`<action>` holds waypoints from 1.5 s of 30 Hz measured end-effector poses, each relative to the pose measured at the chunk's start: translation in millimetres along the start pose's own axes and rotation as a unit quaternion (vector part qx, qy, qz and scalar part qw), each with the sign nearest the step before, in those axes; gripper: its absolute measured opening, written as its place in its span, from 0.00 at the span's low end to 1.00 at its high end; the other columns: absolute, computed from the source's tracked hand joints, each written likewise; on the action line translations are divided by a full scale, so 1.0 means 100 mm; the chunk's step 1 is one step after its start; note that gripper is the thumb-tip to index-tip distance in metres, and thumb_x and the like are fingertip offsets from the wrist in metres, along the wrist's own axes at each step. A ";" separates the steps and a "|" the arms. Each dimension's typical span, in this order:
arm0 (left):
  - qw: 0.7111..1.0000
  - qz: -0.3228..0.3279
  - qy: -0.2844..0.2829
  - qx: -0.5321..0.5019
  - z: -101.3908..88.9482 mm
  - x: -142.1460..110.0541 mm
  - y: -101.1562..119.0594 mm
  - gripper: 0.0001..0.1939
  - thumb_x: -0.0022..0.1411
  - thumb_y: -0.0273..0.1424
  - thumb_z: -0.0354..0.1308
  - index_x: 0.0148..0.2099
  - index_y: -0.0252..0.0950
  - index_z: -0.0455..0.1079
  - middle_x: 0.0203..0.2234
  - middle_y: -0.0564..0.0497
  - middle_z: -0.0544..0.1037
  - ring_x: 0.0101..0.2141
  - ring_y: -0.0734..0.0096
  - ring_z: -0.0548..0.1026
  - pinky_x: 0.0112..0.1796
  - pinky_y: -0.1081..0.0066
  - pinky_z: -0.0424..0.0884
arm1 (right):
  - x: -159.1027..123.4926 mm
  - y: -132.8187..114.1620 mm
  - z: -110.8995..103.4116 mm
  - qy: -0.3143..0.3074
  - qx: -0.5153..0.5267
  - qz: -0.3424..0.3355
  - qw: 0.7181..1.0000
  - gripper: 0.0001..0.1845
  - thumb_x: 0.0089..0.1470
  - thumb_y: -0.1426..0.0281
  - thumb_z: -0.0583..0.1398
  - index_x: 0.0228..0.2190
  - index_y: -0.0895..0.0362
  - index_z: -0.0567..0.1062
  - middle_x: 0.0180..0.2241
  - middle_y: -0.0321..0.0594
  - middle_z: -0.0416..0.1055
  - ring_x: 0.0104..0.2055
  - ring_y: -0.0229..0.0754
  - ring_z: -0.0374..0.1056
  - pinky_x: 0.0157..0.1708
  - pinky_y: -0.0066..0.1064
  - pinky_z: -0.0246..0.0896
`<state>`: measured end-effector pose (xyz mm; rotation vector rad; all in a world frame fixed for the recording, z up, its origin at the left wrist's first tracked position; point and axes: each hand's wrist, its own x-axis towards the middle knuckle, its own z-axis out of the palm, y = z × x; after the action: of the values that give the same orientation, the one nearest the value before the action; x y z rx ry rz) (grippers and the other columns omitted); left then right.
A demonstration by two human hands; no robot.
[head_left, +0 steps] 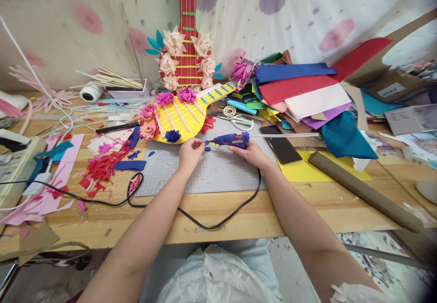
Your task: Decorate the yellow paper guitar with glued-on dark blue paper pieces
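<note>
From where I stand, in the head view, the person works over a grey mat (218,175) on the wooden table (160,230). The right hand (253,154) is wrapped around the blue glue gun (232,140), its nozzle aimed at the left hand (190,156) and a clear glue stick (287,135) jutting out of its back. The left thumb and fingers are pinched together on what looks like a small blue piece (207,149), right by the nozzle, above the mat; its exact shape is too small to make out.

Just behind the hands lies a yellow guitar (184,120), neck slanting up to the right, with pink blooms and one blue flower (172,136) along its body. A red guitar (187,59) stands upright behind it, dressed in pale flowers.

To the right of the gun I see a phone (282,144), partly on yellow paper, with a brown roll (365,191) beyond. Scissors (243,122) rest behind the gun. Red scraps (102,168) are strewn to the left of the mat, and the gun's black cord (218,227) loops across the front of the table, passing under the left forearm.
</note>
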<state>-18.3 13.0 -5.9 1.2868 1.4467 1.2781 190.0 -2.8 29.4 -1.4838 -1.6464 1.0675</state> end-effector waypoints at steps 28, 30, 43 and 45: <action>1.000 -0.004 0.005 -0.004 0.00 0.00 0.01 0.03 0.47 0.30 0.58 0.26 0.36 0.69 0.18 0.55 0.72 0.21 0.75 0.69 0.28 0.73 0.66 | -0.01 -0.01 -0.03 -0.013 -0.032 -0.002 0.999 0.23 0.43 0.53 0.61 0.35 0.56 0.76 0.25 0.37 0.70 0.31 0.42 0.65 0.32 0.33 0.61; 1.000 -0.004 0.005 -0.007 0.00 0.00 0.00 0.03 0.47 0.30 0.58 0.26 0.36 0.70 0.18 0.55 0.72 0.21 0.75 0.69 0.28 0.73 0.66 | -0.01 0.00 -0.03 -0.014 -0.036 -0.003 0.999 0.23 0.42 0.53 0.61 0.36 0.56 0.76 0.27 0.38 0.71 0.31 0.42 0.65 0.32 0.34 0.61; 0.998 -0.010 -0.019 -0.064 -0.02 -0.03 0.03 0.07 0.45 0.32 0.61 0.27 0.36 0.69 0.18 0.56 0.71 0.21 0.77 0.68 0.26 0.74 0.66 | 0.08 0.15 -0.09 0.059 -0.080 0.005 0.995 0.24 0.42 0.50 0.61 0.34 0.56 0.75 0.28 0.41 0.73 0.34 0.47 0.68 0.33 0.35 0.61; 0.996 -0.016 -0.035 -0.083 -0.04 -0.05 0.08 0.08 0.44 0.33 0.62 0.27 0.35 0.68 0.18 0.56 0.71 0.20 0.79 0.67 0.24 0.75 0.66 | 0.16 0.20 -0.09 0.115 -0.091 0.003 0.989 0.24 0.42 0.49 0.60 0.32 0.56 0.75 0.29 0.42 0.74 0.34 0.48 0.69 0.33 0.36 0.61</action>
<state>-20.3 7.3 2.6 1.1833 1.2792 1.2902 204.6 14.5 14.8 -1.6628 -1.6085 0.7315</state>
